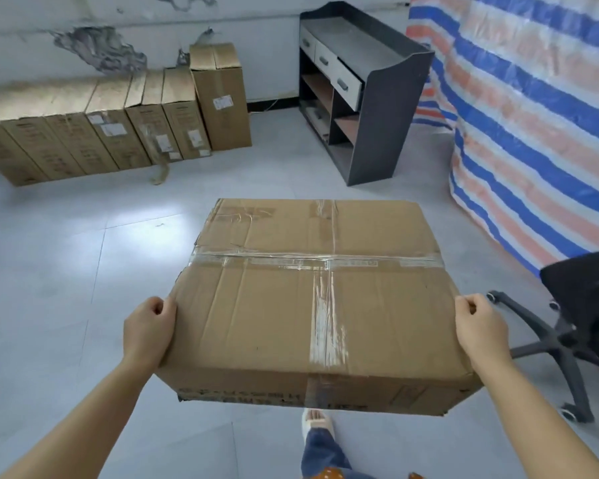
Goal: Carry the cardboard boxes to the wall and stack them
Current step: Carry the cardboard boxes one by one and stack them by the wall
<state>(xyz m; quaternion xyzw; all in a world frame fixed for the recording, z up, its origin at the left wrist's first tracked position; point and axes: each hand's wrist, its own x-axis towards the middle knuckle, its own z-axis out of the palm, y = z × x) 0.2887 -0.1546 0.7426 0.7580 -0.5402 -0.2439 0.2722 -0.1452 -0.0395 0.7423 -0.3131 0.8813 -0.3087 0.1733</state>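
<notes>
Both forearms are bare, with no sleeves, watch or bracelet showing down to the wrists; the left hand (148, 326) and the right hand (479, 328) wear no gloves or rings that can be made out; below, one leg is in blue denim jeans (320, 451); the foot wears a pale open-toed slipper (317, 425) with toes showing; an orange dotted patch of fabric (329, 474) sits at the bottom edge.

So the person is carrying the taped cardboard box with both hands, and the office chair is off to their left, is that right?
Not quite. The head view shows the office chair on the person's right, not their left. The rest holds: the left hand and the right hand grip opposite sides of the taped cardboard box, which is off the floor.
</notes>
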